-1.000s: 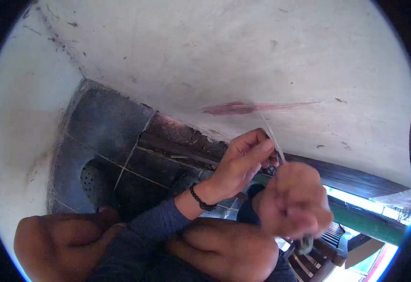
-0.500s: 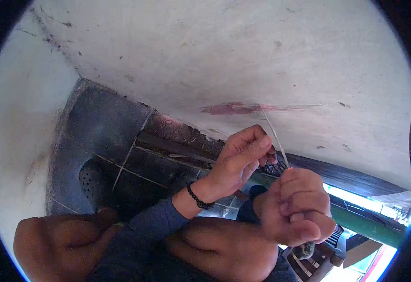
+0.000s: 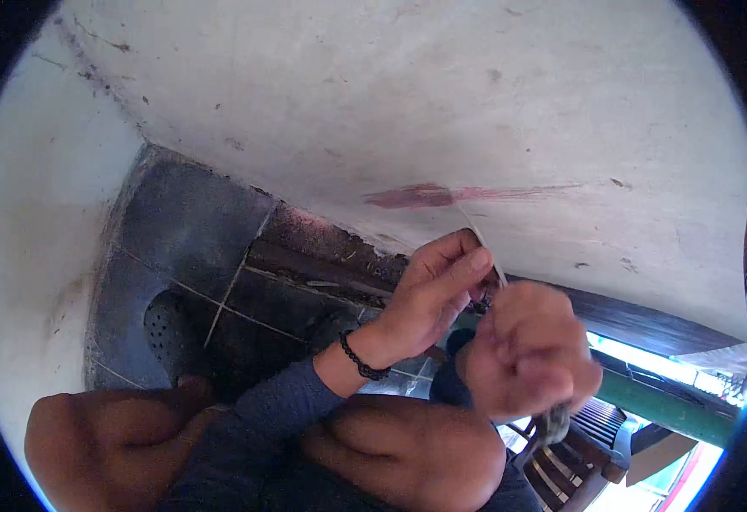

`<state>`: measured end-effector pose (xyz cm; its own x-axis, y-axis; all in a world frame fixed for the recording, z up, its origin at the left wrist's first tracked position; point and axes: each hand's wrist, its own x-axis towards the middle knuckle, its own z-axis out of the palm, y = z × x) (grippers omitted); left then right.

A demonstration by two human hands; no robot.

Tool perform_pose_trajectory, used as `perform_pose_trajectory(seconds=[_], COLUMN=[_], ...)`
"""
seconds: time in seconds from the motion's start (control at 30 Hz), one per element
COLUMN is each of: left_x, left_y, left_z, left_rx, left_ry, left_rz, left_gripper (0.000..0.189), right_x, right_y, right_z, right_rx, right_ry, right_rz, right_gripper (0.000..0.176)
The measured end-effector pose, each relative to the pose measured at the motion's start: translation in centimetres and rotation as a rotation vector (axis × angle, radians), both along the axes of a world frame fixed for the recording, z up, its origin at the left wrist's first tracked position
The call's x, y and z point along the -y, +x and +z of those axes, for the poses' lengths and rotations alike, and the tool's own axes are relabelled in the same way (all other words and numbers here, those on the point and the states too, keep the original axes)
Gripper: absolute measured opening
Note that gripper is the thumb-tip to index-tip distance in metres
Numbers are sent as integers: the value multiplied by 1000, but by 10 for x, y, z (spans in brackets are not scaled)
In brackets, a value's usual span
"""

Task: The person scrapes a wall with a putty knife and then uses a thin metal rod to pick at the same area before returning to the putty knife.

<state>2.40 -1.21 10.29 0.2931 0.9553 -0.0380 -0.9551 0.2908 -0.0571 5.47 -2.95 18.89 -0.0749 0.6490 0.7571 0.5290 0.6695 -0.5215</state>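
Note:
My right hand point(image 3: 531, 354) is wrapped round the handle of a thin tool with a long, narrow, pale shaft or blade point(image 3: 469, 220). The dark rounded butt of the handle point(image 3: 553, 424) sticks out below the fist. Its tip meets the off-white wall at a reddish scraped patch point(image 3: 412, 197), from which reddish streaks run to the right. My left hand point(image 3: 433, 294), with a dark bracelet on the wrist, is held half curled close to the wall. Its thumb stands apart from the fingers, and the thumb tip is right beside the shaft in this view.
Dark floor tiles point(image 3: 194, 222) meet the wall at the left, with a dark strip of wood point(image 3: 314, 273) along its foot. A perforated clog point(image 3: 169, 328) rests on the tiles. Bent knees fill the bottom. A wooden slatted chair point(image 3: 574, 465) and a green beam point(image 3: 664, 401) stand at right.
My right hand has moved up and left with the tool, its tip sliding left along the reddish patch. The shaft now passes beside my left thumb, which has hardly moved.

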Motion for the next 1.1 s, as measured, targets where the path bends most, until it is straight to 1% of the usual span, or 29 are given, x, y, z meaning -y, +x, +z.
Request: perform_pose_trajectory(seconds=[0.07, 0.17, 0.27, 0.37, 0.47, 0.57, 0.63, 0.7, 0.8, 0.9, 1.0, 1.1], left_x=[-2, -2, -2, -2, 2, 1, 1, 1, 2, 3, 4, 3], left_y=[1, 1, 0, 0, -1, 0, -1, 0, -1, -1, -5, -2], left_z=[-6, -7, -5, -5, -1, -3, -5, -4, -2, -2, 4, -1], left_rx=[-4, 4, 12, 10, 22, 21, 8, -7, 9, 0, 3, 0], left_ry=[45, 72, 86, 88, 66, 75, 79, 81, 89, 78, 19, 59], left_rz=[34, 26, 27, 25, 16, 26, 29, 20, 28, 40, 5, 43], left_gripper=[17, 17, 18, 18, 17, 17, 17, 17, 17, 17, 18, 19], right_x=[1, -12, -16, -6, -19, -8, -9, -17, -8, -11, -15, -11], right_y=[-2, 0, 0, 10, 1, 5, 6, 2, 2, -4, 2, -1], right_z=[-2, -9, -6, 6, -10, 0, 0, -10, -3, -8, -15, -14], right_rx=[-25, -170, -10, 30, -44, 16, 93, -21, -5, 26, 1, -28], right_ry=[27, 165, 178, 164, 172, 189, 145, 143, 162, 241, 165, 162], right_rz=[17, 183, 212, 321, 254, 233, 175, 227, 229, 113, 258, 235], right_gripper=[39, 38, 36, 34, 34, 34, 34, 35, 35, 36, 36, 36])
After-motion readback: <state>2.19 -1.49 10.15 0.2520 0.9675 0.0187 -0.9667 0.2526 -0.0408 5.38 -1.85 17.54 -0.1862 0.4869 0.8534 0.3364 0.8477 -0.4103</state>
